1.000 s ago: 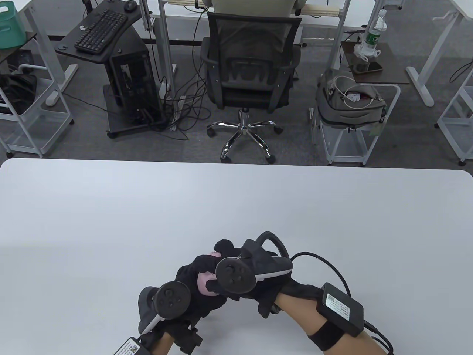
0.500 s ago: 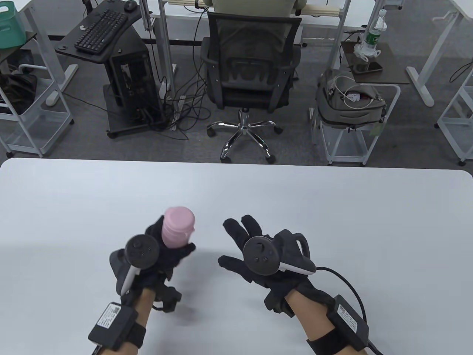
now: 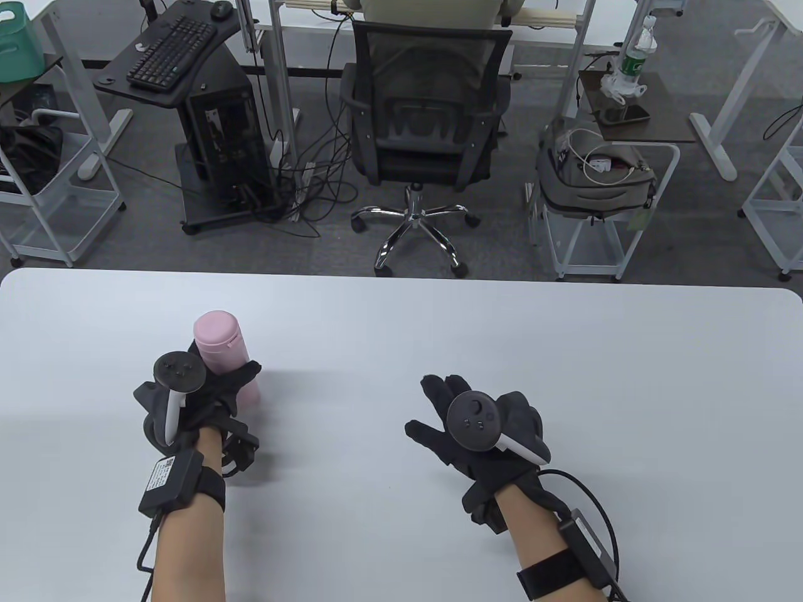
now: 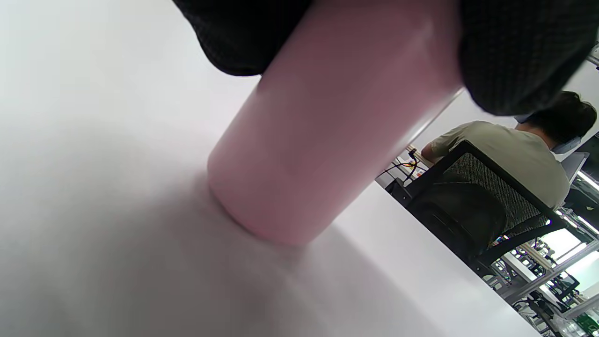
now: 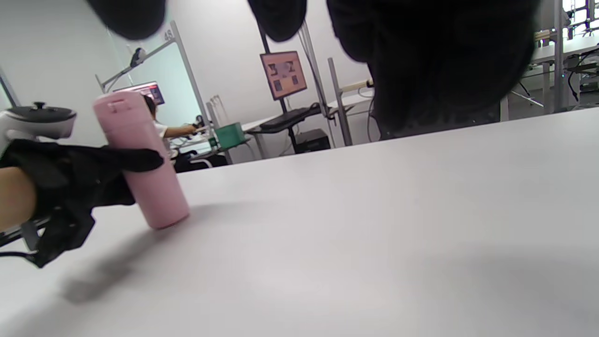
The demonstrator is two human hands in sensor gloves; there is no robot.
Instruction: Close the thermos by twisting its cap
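Pink thermos point(image 3: 221, 351): stood on the white table point(image 3: 401, 338), on its left part; the base is seen resting on the tabletop in the left wrist view point(image 4: 276, 220). The cap point(image 3: 212, 326) is seated on top; whether it is fully tightened cannot be told. Contents are hidden by the cap.

Left hand point(image 3: 201, 392): wrapped around the thermos body below the cap, with the gloved fingers point(image 5: 140, 160) curled across the front of the cylinder, as shown in the right wrist view. A tracker point(image 3: 179, 371) is strapped to its back.

Right hand point(image 3: 480, 433): held above the table's middle, well apart from the thermos, nothing gripped. The fingers point(image 3: 439, 389) are spread and extended forward, the thumb set off to the side. A tracker point(image 3: 473, 421) is carried on its back.

Beyond the table's far edge: a black mesh office chair point(image 3: 426, 106); a green bin point(image 3: 19, 41) at upper left, contents not discernible; a plastic bottle point(image 3: 637, 53) on a small side table at upper right.
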